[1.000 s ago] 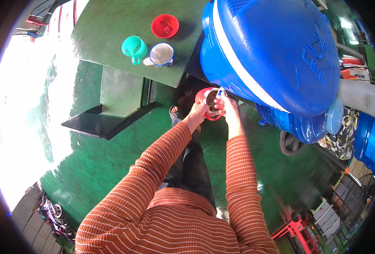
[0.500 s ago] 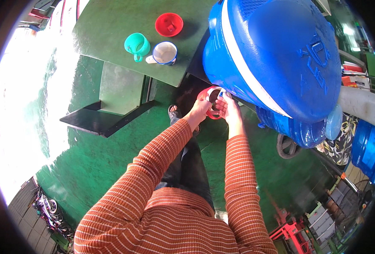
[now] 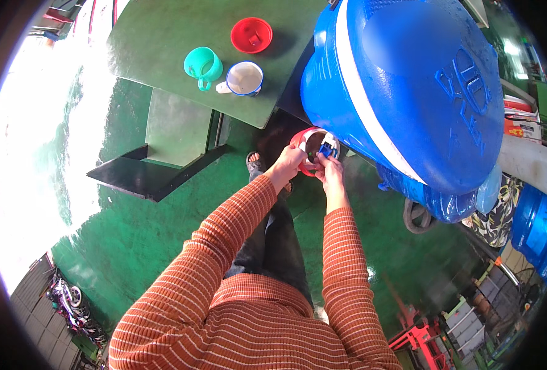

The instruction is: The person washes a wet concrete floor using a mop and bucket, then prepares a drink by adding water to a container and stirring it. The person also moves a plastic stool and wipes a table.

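Observation:
My left hand [image 3: 290, 161] is closed on the left side of a red mug [image 3: 300, 137], held below the big blue water cooler [image 3: 329, 98]. The mug's opening faces up, and its inside is partly hidden. Over its right side sits a small blue and white part that looks like the cooler's tap [image 3: 328, 147]. My right hand [image 3: 331, 174] has its thumb and fingers pressed on the lower end of that part. Whether water is running cannot be made out.
On the green table [image 3: 156, 37] stand a teal mug [image 3: 202, 64], a white mug with a blue rim [image 3: 245, 78] and a red cup [image 3: 251, 35]. A black-edged bench [image 3: 156, 166] is at the left. Blue water bottles [image 3: 532, 228] lie at the right.
My right hand has shifted slightly down, its fingers going from spread to closed on the tap-like part, which now shows more plainly. The left hand keeps its hold on the mug.

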`<state>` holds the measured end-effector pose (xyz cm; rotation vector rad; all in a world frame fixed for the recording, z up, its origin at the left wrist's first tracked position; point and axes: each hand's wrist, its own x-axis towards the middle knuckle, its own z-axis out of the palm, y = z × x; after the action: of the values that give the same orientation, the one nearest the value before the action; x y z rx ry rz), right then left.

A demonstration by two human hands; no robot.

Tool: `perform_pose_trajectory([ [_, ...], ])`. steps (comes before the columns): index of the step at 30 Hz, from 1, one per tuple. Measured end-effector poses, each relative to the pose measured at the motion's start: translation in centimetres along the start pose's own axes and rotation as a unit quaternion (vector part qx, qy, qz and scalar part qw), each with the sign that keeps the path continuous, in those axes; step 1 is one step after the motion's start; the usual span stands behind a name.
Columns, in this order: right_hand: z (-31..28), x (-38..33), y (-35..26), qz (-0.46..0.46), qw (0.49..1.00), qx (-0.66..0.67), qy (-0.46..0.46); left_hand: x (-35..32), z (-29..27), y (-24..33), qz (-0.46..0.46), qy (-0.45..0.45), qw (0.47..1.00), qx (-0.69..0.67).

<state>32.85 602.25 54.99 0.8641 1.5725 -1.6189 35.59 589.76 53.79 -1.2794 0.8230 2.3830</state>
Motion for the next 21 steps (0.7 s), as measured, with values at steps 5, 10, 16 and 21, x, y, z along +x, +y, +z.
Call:
perform_pose_trajectory([
  [5,-0.4,0.8,0.5,0.005,1.0,-0.027,-0.014,-0.4,0.1,0.1,-0.006,-0.004,1.0,-0.023],
  [10,0.1,0.0,0.1,-0.001,1.0,-0.027,0.001,-0.4,0.2,0.1,-0.006,-0.005,1.0,-0.017],
  [16,0.3,-0.2,0.2,-0.014,1.0,-0.004,-0.002,0.7,-0.4,-0.6,-0.003,-0.009,1.0,-0.025],
  [21,0.6,-0.5,0.0,-0.015,1.0,0.005,0.0,1.1,-0.6,-1.0,0.012,-0.012,1.0,-0.007],
])
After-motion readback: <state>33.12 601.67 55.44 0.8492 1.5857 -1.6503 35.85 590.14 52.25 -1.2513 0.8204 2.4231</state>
